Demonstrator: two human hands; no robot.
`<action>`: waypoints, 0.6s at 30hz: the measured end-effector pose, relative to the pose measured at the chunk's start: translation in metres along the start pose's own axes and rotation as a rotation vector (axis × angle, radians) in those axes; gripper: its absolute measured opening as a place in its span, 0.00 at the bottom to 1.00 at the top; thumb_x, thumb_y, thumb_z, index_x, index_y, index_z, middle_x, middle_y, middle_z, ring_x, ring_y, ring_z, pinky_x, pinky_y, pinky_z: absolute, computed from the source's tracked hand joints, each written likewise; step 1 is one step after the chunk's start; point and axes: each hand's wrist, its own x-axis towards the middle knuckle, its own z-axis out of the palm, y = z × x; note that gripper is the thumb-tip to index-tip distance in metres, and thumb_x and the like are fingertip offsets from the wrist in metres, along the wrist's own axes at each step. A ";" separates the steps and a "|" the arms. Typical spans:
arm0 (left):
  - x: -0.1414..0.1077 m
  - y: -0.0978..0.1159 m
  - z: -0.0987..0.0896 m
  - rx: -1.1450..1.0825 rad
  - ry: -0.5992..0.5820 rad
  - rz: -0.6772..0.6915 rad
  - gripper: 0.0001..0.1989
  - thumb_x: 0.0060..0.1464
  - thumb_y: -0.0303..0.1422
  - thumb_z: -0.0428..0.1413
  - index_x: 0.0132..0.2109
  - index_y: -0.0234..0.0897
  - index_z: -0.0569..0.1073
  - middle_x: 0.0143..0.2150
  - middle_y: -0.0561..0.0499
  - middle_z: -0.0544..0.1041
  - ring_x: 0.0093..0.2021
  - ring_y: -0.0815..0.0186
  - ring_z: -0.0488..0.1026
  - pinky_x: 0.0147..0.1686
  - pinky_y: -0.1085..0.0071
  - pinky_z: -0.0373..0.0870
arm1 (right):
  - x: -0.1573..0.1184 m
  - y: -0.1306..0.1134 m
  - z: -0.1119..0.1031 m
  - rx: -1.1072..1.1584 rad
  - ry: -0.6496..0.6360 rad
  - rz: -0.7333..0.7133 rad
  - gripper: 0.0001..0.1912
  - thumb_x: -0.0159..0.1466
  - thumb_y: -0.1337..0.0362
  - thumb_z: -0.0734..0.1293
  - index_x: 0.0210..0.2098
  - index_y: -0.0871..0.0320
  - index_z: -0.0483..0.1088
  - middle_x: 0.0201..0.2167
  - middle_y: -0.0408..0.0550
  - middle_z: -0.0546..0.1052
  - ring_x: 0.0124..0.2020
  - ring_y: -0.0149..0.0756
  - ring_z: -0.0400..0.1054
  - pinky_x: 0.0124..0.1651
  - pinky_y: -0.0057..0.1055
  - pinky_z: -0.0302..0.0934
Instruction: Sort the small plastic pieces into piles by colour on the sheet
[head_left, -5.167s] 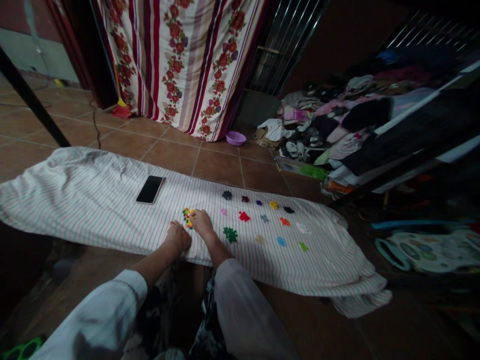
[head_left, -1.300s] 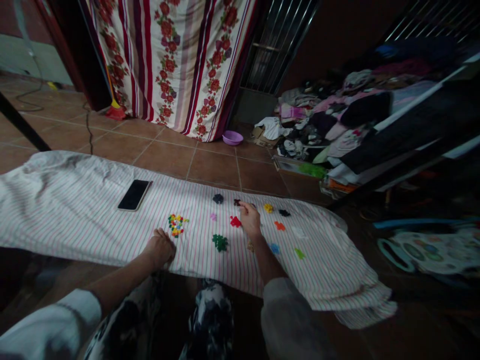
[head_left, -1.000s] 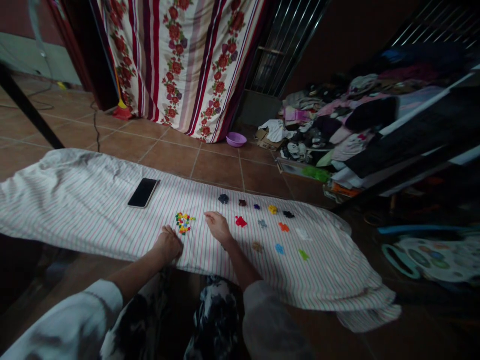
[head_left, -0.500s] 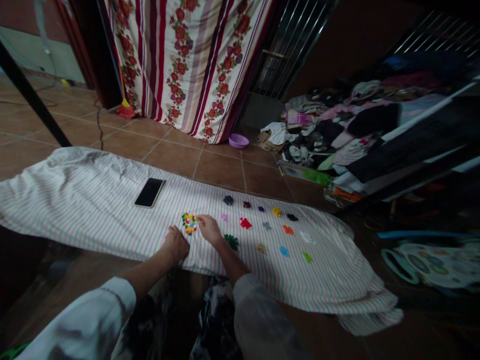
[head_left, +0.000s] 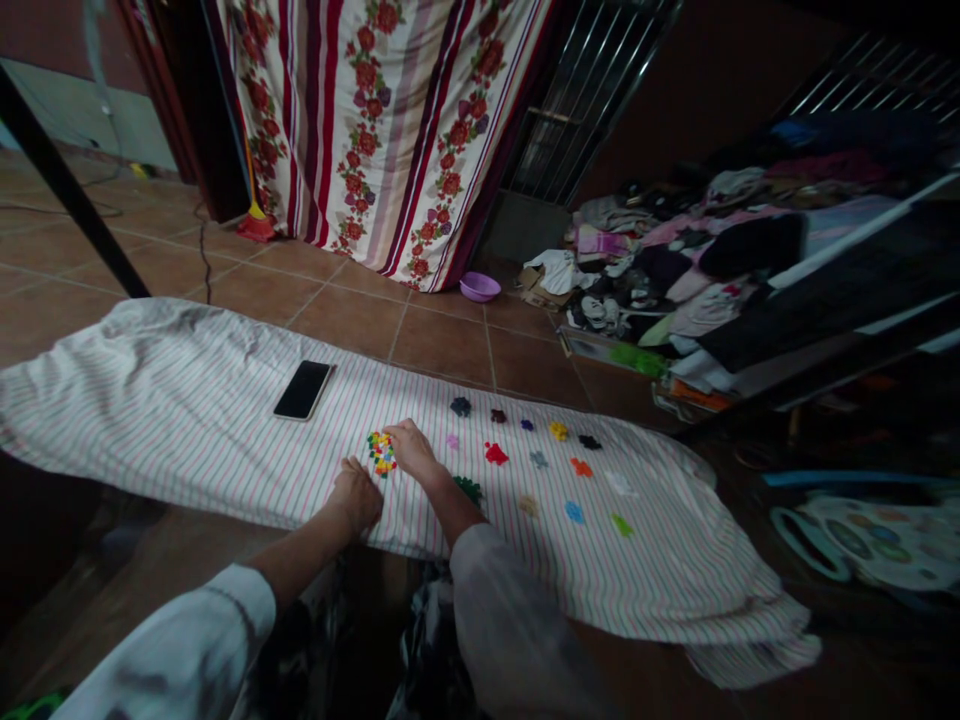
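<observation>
A patch of small multicoloured pieces (head_left: pixel 382 456), mostly yellow, green, red and white, lies on the striped cloth (head_left: pixel 210 400). At its upper right edge, my right hand (head_left: pixel 414 450) has its fingertips pinched together; anything between them is too small to make out. My left hand (head_left: pixel 357 497) rests on the cloth just left of and below the patch, its fingers curled in and partly hidden. Right of my hands lie sorted piles of pieces, among them a red pile (head_left: pixel 496 453), a yellow pile (head_left: pixel 559 431), a blue pile (head_left: pixel 574 512) and a dark green pile (head_left: pixel 468 488), partly behind my right forearm.
A phone (head_left: pixel 303 390) lies on the cloth to the left. Beyond the cloth are a tiled floor, a purple bowl (head_left: pixel 480 288), a red broom (head_left: pixel 256 224) and a floral curtain (head_left: pixel 405 130). Heaped clothes (head_left: pixel 675 255) fill the right background.
My right hand has moved slightly left and down, its fingertips now over the patch's upper right edge. My left hand stays in about the same place. The whole view has shifted slightly.
</observation>
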 end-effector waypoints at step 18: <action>-0.001 0.000 0.003 -0.039 0.027 -0.017 0.24 0.55 0.29 0.50 0.56 0.19 0.71 0.56 0.17 0.67 0.60 0.36 0.66 0.53 0.36 0.60 | 0.000 0.008 0.008 0.259 0.202 0.016 0.08 0.61 0.72 0.63 0.36 0.57 0.74 0.36 0.45 0.76 0.38 0.31 0.69 0.45 0.26 0.61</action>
